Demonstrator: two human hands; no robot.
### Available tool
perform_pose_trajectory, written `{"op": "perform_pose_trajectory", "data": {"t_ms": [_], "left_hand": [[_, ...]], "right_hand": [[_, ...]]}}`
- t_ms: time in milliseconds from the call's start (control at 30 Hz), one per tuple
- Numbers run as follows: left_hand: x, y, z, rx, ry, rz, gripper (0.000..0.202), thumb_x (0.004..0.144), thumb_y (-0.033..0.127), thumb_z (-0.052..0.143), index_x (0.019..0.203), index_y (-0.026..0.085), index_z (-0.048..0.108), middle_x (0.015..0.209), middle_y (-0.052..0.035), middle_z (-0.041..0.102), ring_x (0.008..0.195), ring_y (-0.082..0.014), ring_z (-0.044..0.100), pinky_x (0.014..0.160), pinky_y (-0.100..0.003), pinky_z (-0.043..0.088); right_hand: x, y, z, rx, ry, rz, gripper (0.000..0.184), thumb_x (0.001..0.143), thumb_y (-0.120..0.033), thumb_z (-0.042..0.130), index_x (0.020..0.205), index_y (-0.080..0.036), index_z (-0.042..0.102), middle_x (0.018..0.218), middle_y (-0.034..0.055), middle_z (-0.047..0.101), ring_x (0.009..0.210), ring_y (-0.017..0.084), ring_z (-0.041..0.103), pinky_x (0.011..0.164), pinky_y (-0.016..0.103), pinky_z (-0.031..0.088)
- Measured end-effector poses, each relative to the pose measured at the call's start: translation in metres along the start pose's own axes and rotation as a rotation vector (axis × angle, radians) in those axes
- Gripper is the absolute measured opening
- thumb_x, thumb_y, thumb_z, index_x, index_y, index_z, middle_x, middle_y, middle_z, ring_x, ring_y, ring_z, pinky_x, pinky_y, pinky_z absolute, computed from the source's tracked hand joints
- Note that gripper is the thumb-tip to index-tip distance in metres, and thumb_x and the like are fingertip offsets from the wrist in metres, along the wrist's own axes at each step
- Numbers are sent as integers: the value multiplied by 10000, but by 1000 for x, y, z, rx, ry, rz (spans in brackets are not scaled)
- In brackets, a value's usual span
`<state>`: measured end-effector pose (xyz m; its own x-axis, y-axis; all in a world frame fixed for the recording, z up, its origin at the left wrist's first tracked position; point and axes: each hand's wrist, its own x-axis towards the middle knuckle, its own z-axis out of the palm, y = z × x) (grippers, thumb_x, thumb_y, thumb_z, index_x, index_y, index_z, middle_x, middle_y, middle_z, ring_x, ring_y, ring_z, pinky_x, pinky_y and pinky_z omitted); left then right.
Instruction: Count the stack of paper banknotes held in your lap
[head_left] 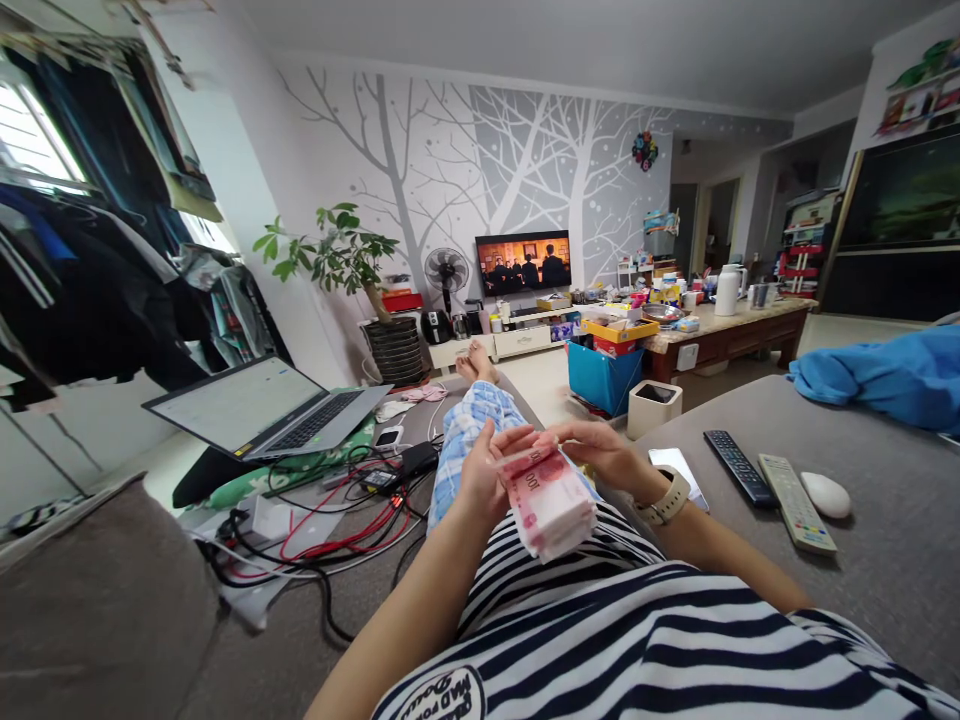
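A thick pink-and-white bundle (551, 505), printed like banknotes with "100" on its top face, is held over my lap. My left hand (484, 470) grips its left side, thumb up and fingers behind its far edge. At the far right corner, my right hand (600, 452) is bent over the bundle with its fingertips at the top edge, where a thin layer looks lifted. Whether the bundle is paper money or printed tissues, I cannot tell. A beige-strapped watch (666, 500) is on my right wrist.
An open laptop (262, 405) and tangled cables (352, 530) lie on the sofa at left. Right of me are a black remote (739, 467), a beige remote (796, 503), a white mouse (826, 494) and blue cloth (885, 375). A cluttered table (720, 325) stands beyond.
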<state>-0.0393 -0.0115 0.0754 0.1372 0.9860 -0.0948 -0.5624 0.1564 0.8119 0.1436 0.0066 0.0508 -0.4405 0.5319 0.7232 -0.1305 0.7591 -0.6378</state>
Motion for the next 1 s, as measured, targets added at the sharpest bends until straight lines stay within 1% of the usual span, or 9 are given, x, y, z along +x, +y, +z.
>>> {"op": "perform_pose_trajectory", "data": {"t_ms": [100, 233, 333, 433, 500, 567, 700, 833, 1000], "left_hand": [[2, 5, -2, -52, -30, -88, 560, 1004, 433, 266, 1134, 21, 622, 752, -146, 720, 641, -237, 693, 698, -372, 565], [4, -2, -4, -32, -36, -128, 545, 973, 491, 362, 1178, 50, 607, 848, -160, 734, 721, -259, 713, 715, -398, 570], [7, -11, -2, -6, -58, -52, 565, 933, 589, 409, 1185, 141, 643, 962, -148, 744, 813, -258, 715, 734, -395, 575], [11, -22, -2, -3, -30, 59, 616, 903, 669, 391, 1171, 183, 659, 1059, -138, 736, 921, -261, 708, 750, -371, 578], [13, -31, -6, 25, -6, 109, 521, 888, 602, 498, 1183, 199, 646, 1084, -122, 732, 913, -255, 708, 741, -372, 581], [15, -43, -11, 98, 63, 140, 413, 826, 433, 648, 1182, 224, 630, 1033, -87, 739, 828, -234, 712, 686, -356, 582], [17, -68, -23, 171, 144, 196, 487, 661, 163, 718, 1134, 232, 629, 899, -38, 737, 794, -214, 707, 699, -325, 571], [23, -77, -32, 182, 189, 149, 460, 648, 172, 715, 1096, 237, 629, 893, -36, 729, 758, -206, 691, 643, -306, 550], [35, -56, -44, 440, 167, 100, 302, 651, 221, 751, 947, 225, 690, 728, -21, 703, 715, -217, 661, 598, -284, 503]], "right_hand": [[-6, 6, 3, -134, -47, -149, 286, 930, -436, 602, 1119, -243, 695, 1152, 100, 714, 1183, 248, 599, 1062, 448, 433], [-1, 14, 12, -90, 18, -103, 321, 837, -446, 717, 1067, -223, 683, 1068, 94, 712, 1057, 253, 642, 969, 419, 491], [15, 25, 23, 22, 238, 54, 331, 840, -481, 680, 1034, -213, 666, 942, 49, 710, 897, 227, 655, 836, 365, 529], [30, 40, 36, 104, 473, 199, 284, 848, -449, 633, 998, -208, 641, 952, 44, 708, 866, 217, 649, 768, 329, 536], [30, 50, 46, 125, 526, 243, 276, 853, -421, 605, 1028, -208, 617, 974, 48, 704, 883, 216, 650, 770, 323, 538], [23, 59, 55, 73, 545, 293, 244, 864, -393, 582, 1029, -214, 596, 955, 44, 695, 865, 211, 646, 765, 323, 534], [0, 72, 68, -123, 522, 330, 214, 869, -358, 599, 1038, -231, 563, 928, 33, 687, 839, 214, 638, 791, 350, 512], [-8, 80, 65, -84, 502, 326, 208, 896, -360, 549, 1035, -216, 603, 925, 44, 697, 866, 216, 646, 799, 345, 514], [-3, 85, 51, 130, 645, 378, 290, 833, -445, 608, 964, -189, 643, 875, 33, 705, 812, 205, 640, 733, 319, 523]]}}
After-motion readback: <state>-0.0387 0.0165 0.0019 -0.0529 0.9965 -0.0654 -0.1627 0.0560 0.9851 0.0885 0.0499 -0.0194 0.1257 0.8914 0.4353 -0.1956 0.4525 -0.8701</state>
